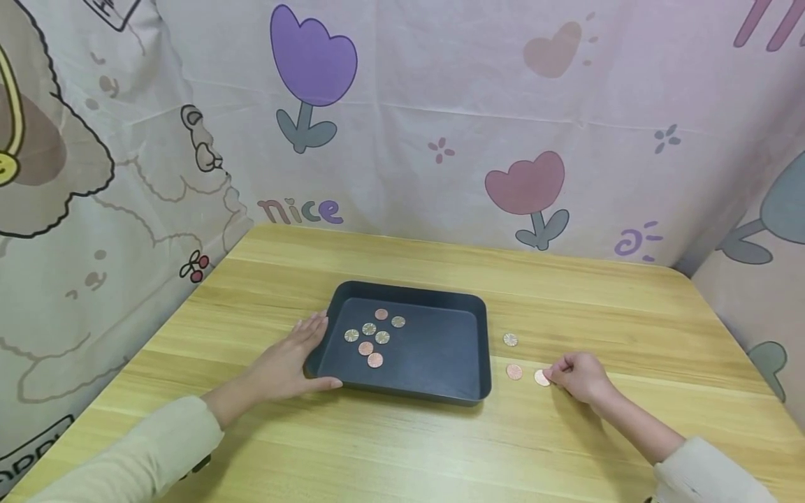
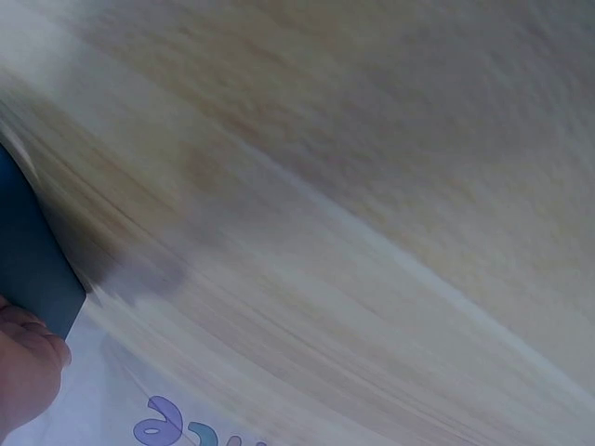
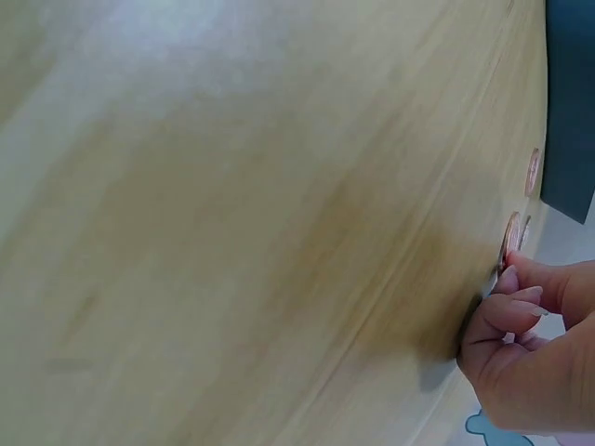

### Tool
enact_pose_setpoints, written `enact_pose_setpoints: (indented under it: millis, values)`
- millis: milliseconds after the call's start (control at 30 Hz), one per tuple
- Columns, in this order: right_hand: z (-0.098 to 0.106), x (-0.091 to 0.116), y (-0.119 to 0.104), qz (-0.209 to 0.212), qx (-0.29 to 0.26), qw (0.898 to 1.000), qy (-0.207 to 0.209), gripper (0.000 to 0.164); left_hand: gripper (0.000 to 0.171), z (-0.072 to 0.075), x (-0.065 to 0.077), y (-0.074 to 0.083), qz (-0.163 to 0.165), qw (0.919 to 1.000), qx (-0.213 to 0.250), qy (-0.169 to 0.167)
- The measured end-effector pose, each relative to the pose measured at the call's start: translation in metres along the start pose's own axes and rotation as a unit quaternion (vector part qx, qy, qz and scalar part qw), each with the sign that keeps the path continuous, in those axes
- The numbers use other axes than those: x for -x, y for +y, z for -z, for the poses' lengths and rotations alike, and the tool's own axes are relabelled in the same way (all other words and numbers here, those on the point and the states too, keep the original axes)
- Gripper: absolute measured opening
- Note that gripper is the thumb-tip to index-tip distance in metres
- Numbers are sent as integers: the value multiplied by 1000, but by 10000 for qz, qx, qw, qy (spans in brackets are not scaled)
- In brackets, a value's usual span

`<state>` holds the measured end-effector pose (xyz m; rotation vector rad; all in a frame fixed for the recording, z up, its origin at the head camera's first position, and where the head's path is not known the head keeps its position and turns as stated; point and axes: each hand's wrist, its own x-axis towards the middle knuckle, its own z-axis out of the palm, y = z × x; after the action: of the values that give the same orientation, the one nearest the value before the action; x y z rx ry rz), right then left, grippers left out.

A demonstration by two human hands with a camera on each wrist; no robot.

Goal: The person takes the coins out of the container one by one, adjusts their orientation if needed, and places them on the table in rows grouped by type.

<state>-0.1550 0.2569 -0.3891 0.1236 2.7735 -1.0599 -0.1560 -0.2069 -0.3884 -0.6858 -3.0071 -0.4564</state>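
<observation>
- We see a dark blue-grey, shallow rectangular tray (image 1: 434, 349) with rounded corners and raised walls near the middle of the wood-grained yellow table (image 1: 415, 447).
- In its left half we count seven small round coins lying loosely grouped: four gold-toned coins (image 1: 369, 329) and three copper-coloured coins (image 1: 374, 360). One copper coin lies at the far side of the group and two lie close together at its near side; a gold-toned one is farthest right.
- Our left hand (image 1: 286, 363) has its fingers extended and apart, resting against the tray's left wall, thumb at the near-left rim.
- Right of the tray, our right hand (image 1: 580, 377) pinches a round copper-coloured coin (image 1: 540, 378) between thumb and fingers; we cannot tell whether it is clear of the table.
- Between that coin and the tray we find another copper-coloured coin (image 1: 513, 372), with a pale, silvery round coin (image 1: 511, 339) farther back.
</observation>
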Motion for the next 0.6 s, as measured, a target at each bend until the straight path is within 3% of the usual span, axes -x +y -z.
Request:
enact_pose_setpoints:
  millis: [200, 333, 600]
  values:
    - [0, 0, -1, 50, 139, 9999, 37, 12, 110, -1, 0, 0, 12, 10000, 15, -9]
    - [1, -1, -6, 431, 69, 9989, 159, 13, 109, -1, 0, 0, 17, 10000, -3, 0]
    - [-5, -2, -38, 1145, -734, 9892, 554, 16, 108, 0, 1, 1, -109, 9998, -120, 127]
